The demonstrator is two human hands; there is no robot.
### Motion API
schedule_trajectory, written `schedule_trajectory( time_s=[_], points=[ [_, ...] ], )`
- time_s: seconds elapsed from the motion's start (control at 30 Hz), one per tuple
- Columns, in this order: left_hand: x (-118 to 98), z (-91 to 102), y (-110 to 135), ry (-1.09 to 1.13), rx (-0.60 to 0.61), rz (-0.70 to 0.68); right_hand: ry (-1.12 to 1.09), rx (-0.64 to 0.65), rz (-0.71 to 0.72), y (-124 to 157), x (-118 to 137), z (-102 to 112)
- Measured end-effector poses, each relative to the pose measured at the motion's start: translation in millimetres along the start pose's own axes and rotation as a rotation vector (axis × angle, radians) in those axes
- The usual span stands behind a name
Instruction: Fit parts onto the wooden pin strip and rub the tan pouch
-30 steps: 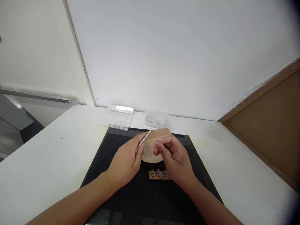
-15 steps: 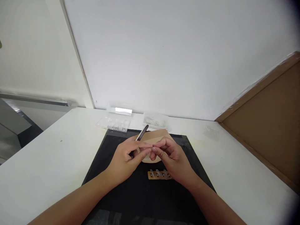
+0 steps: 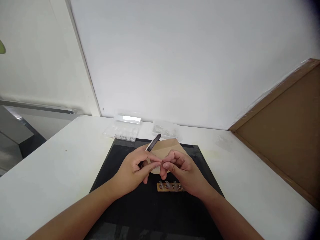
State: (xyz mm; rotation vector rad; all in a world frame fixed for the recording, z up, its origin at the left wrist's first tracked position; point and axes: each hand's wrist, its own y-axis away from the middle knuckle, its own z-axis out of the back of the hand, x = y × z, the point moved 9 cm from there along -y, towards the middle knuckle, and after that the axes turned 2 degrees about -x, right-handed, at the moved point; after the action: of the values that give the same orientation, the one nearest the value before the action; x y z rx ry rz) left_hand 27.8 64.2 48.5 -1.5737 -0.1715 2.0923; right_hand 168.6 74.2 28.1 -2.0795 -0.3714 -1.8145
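My left hand (image 3: 132, 168) is closed, with a nail file (image 3: 154, 141) tucked in it, the dark end sticking up past the knuckles. Its thumb and index finger also pinch at a tiny piece, too small to make out. Thumb and fingertips of my right hand (image 3: 186, 168) are pressed together at the same spot, meeting the left fingertips. Just below the hands lies a small wooden strip (image 3: 163, 189) bearing several clear nail tips (image 3: 168, 184) on round metal-looking mounts. My right hand hides its right end. Behind the fingers sits a tan paper tray (image 3: 172, 144), partly covered by both hands.
A black mat (image 3: 150, 213) lies under the hands on the white table (image 3: 57, 170). Toward the wall stand an open clear compartment box (image 3: 122, 130) and a second translucent box (image 3: 166, 129). A brown framed board (image 3: 282, 133) leans at the right.
The hands stay together at nearly the same place, their fingertips slightly lower. The nail file has shifted a little to the right, and more of the left hand's lower fingers shows.
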Motion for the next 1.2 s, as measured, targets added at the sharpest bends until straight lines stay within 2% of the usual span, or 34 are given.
schedule_trajectory(
  time_s=[0.23, 0.37, 0.5, 0.7, 0.83, 0.97, 1.07, 1.2],
  points=[
    [-23, 6.9, 6, -0.278, -0.081, -0.291, -0.094, 0.026, -0.011, 2, -10, -1],
    [-24, 2.0, 9, -0.428, -0.012, -0.385, -0.076, 0.006, -0.048, 3, -12, 2],
    [-16, 3.6, 5, -0.492, 0.001, -0.307, -0.003, -0.058, -0.006, 3, -2, 10],
    [-3, 13.2, 3, -0.476, -0.108, -0.114, 0.08, -0.179, 0.079, 2, 9, 18],
    [6, 11.7, 2, -0.531, -0.073, 0.039, 0.145, -0.275, 0.118, 5, 10, 20],
    [-1, 7.9, 1, -0.614, -0.062, -0.007, 0.257, -0.331, 0.185, 10, 17, 19],
    [-4, 4.5, 1, -0.566, -0.067, -0.066, 0.402, -0.366, 0.25, 14, 24, 19],
    [-2, 4.3, 2, -0.477, -0.084, -0.019, 0.695, -0.398, 0.397, 19, 37, 14]
  ],
)
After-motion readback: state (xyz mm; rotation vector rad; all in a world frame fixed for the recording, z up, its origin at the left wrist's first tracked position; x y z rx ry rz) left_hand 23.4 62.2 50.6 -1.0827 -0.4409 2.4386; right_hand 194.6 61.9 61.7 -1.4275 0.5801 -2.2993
